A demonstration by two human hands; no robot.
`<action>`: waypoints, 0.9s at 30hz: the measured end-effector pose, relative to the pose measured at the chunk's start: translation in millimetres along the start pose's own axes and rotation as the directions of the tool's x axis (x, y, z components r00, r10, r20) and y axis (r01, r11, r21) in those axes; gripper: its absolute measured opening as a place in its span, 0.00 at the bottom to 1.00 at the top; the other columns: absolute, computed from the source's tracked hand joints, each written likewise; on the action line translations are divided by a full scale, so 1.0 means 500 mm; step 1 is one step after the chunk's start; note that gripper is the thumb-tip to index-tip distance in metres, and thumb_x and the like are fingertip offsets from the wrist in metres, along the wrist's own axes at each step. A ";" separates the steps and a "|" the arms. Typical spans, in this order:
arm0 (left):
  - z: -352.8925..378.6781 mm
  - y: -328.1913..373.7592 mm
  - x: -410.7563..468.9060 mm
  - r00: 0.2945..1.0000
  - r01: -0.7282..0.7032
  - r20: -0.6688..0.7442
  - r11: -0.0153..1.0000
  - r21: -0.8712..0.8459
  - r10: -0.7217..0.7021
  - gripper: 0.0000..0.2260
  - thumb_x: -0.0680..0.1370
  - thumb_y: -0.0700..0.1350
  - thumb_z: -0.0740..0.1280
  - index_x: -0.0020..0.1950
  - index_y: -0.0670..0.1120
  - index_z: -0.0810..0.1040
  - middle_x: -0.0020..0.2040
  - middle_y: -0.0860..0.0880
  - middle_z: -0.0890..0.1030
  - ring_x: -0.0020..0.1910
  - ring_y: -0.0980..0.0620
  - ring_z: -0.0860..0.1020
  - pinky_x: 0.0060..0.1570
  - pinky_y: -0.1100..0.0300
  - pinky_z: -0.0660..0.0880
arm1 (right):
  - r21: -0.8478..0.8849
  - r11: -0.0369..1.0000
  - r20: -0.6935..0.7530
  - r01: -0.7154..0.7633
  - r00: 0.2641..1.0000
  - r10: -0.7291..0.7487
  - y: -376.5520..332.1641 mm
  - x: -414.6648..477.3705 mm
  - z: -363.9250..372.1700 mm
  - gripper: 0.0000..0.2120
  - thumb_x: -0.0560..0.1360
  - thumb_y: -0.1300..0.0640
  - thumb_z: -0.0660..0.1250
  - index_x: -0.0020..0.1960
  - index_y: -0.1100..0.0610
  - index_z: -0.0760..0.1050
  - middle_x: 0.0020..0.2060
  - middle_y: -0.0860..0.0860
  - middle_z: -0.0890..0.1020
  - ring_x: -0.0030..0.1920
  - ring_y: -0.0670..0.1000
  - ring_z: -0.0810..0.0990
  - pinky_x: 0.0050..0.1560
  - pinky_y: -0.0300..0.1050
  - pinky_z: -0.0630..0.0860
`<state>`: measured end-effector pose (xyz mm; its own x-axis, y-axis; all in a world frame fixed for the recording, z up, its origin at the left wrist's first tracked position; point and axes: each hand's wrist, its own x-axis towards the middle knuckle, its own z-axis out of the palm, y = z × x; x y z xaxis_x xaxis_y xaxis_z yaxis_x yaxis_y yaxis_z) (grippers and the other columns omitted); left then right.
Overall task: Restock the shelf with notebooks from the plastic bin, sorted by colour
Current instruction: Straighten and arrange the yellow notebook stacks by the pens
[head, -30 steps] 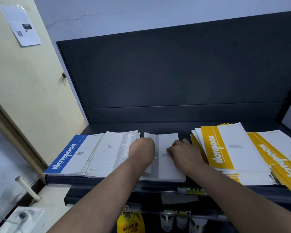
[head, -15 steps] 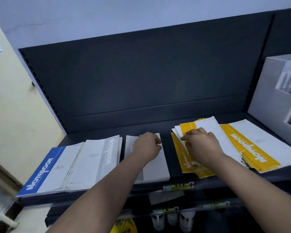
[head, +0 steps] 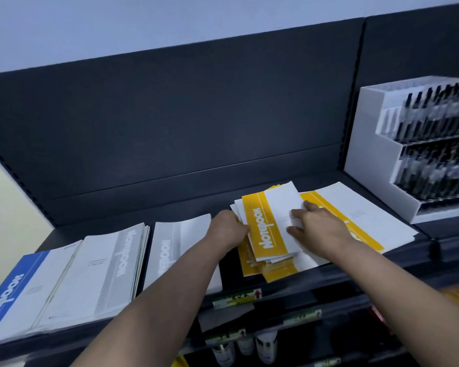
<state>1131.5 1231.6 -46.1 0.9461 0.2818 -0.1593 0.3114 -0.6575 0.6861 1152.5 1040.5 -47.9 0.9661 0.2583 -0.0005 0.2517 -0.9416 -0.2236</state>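
The right hand's fingers (head: 297, 214) are spread out flat. They press down on the white part of the top yellow notebook (head: 265, 229) and hold nothing. The right hand (head: 321, 229) lies on the right half of that cover.

The left hand (head: 228, 229) is curled up tight against the left edge of the same pile. Its fingertips are hidden, so I cannot tell if they pinch the edge or just push it.

So the messy yellow pile (head: 263, 271) sits right between the two hands. Its long side runs from near to far, a little crooked. The books under the top one poke out at the near and left sides like a fan. I think the next job is to push them straight, and the left hand is best placed to push from the side.

The covers are thin, smooth paper, flat and bendy, so they may slide easily.

Just to the right is another yellow pile (head: 355, 207), touching the first. To the left are two grey piles (head: 175, 250) (head: 112, 271), then a blue notebook (head: 13, 292). All lie flat on the dark shelf (head: 316, 276). At the far right stands a white box of pens (head: 368, 144). I cannot see the plastic bin.
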 end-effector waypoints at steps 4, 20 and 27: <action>0.020 0.010 0.011 0.994 0.113 0.028 0.974 -0.195 -0.109 0.04 0.76 0.43 0.70 0.48 0.42 0.80 0.51 0.43 0.83 0.49 0.45 0.82 0.54 0.49 0.80 | 0.053 0.998 0.022 0.025 0.999 -0.026 0.012 0.002 0.002 0.25 0.77 0.44 0.61 0.73 0.50 0.66 0.74 0.52 0.61 0.71 0.57 0.65 0.66 0.50 0.69; 0.023 0.060 0.022 0.968 0.240 0.059 0.824 -0.514 -0.246 0.06 0.77 0.43 0.70 0.48 0.42 0.77 0.53 0.44 0.83 0.47 0.46 0.82 0.40 0.57 0.77 | 0.153 0.988 0.037 0.013 0.999 -0.019 0.026 0.014 -0.004 0.30 0.75 0.45 0.65 0.72 0.57 0.63 0.68 0.55 0.67 0.68 0.58 0.65 0.64 0.53 0.70; 0.031 0.071 0.017 0.980 0.194 0.062 0.821 -0.536 -0.191 0.07 0.80 0.40 0.64 0.58 0.43 0.70 0.54 0.42 0.81 0.50 0.43 0.82 0.46 0.48 0.80 | 0.333 0.943 0.039 -0.016 0.999 0.003 0.034 0.023 -0.005 0.45 0.74 0.47 0.69 0.78 0.58 0.44 0.71 0.57 0.65 0.70 0.58 0.65 0.65 0.52 0.68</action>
<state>1152.1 1199.8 -33.9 0.8727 0.3587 -0.3312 0.3920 -0.1103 0.9133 1168.0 1026.9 -49.1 0.9638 0.2636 -0.0394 0.2023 -0.8198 -0.5358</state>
